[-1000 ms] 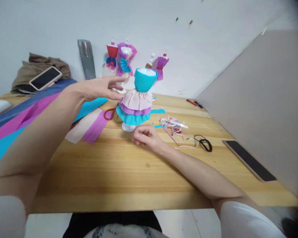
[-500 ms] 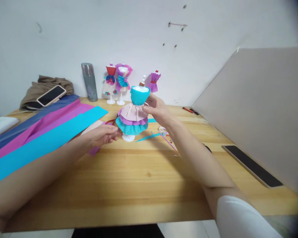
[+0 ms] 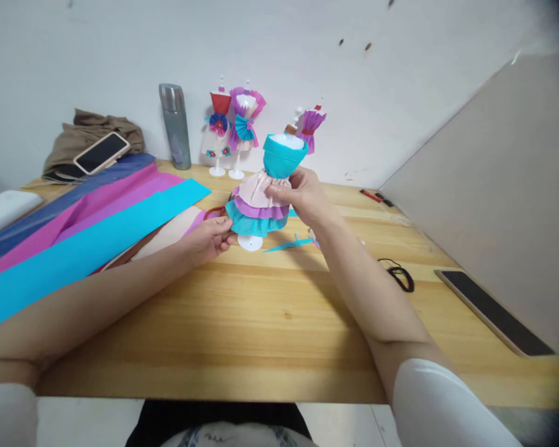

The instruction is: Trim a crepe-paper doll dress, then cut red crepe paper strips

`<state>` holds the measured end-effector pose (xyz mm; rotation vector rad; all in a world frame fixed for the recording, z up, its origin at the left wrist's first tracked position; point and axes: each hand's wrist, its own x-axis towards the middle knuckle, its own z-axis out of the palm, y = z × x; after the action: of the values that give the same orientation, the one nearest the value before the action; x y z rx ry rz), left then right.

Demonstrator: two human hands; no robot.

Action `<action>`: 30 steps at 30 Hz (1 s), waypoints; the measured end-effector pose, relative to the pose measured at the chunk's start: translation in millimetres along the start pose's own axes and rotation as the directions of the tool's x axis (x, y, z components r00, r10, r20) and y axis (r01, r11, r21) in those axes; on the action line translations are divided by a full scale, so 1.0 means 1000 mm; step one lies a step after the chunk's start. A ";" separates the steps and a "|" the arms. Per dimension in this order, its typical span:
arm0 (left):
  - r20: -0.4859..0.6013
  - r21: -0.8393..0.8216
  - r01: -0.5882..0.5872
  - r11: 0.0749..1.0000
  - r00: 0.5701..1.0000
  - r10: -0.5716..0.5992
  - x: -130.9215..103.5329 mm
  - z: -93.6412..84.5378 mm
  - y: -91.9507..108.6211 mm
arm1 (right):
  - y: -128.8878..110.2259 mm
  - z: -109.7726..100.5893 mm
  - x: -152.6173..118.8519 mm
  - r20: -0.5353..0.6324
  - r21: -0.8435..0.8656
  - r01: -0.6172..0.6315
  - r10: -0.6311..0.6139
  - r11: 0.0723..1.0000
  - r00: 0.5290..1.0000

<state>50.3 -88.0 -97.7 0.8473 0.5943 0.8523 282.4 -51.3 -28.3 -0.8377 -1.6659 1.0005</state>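
A miniature dress form [image 3: 285, 156] wears a crepe-paper dress with a turquoise top and a ruffled skirt [image 3: 261, 205] in pale pink, purple and turquoise. It leans to the right on its white round base. My right hand [image 3: 305, 195] is closed about the waist from the right, thumb in front; its other fingers are partly hidden behind. At the skirt's lower left, my left hand [image 3: 212, 239] pinches the turquoise hem between thumb and fingers. Red-handled scissors [image 3: 214, 212] lie just behind my left hand, partly covered by the skirt.
Turquoise paper [image 3: 97, 239] and other coloured sheets cover the left side. Several dressed forms [image 3: 218, 130] and a flask [image 3: 174, 127] stand by the wall. Turquoise scraps [image 3: 289, 244], a black cord [image 3: 403, 278] and a dark phone-like slab [image 3: 494, 312] lie to the right.
The dress form has gone from nearly upright to tilted right. My right hand has closed further round its waist, and my left hand has taken the hem. The camera view has shifted.
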 end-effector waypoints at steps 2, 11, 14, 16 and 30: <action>-0.050 -0.037 0.027 0.999 0.998 -0.029 0.000 0.003 -0.002 | -0.002 0.001 -0.001 0.001 -0.007 0.007 -0.007 1.000 1.000; -0.101 -0.034 0.021 0.999 0.995 -0.024 0.001 0.003 -0.007 | -0.005 0.006 -0.002 -0.035 0.009 -0.007 0.008 1.000 0.999; -0.111 0.003 -0.035 0.999 0.993 0.035 0.001 0.004 -0.005 | -0.006 0.006 -0.003 -0.031 0.010 0.002 -0.001 1.000 1.000; -0.153 0.032 -0.078 0.996 0.985 0.082 0.001 0.005 -0.004 | -0.006 0.007 -0.003 -0.029 0.025 0.011 -0.011 1.000 1.000; -0.275 0.101 -0.034 0.994 0.960 0.061 0.003 0.007 -0.001 | -0.007 0.007 -0.005 -0.033 0.049 0.009 -0.007 0.999 0.999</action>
<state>57.5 -89.1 -95.5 0.8370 0.8700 1.0015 276.6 -60.1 -24.7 -0.8106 -1.6096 1.0128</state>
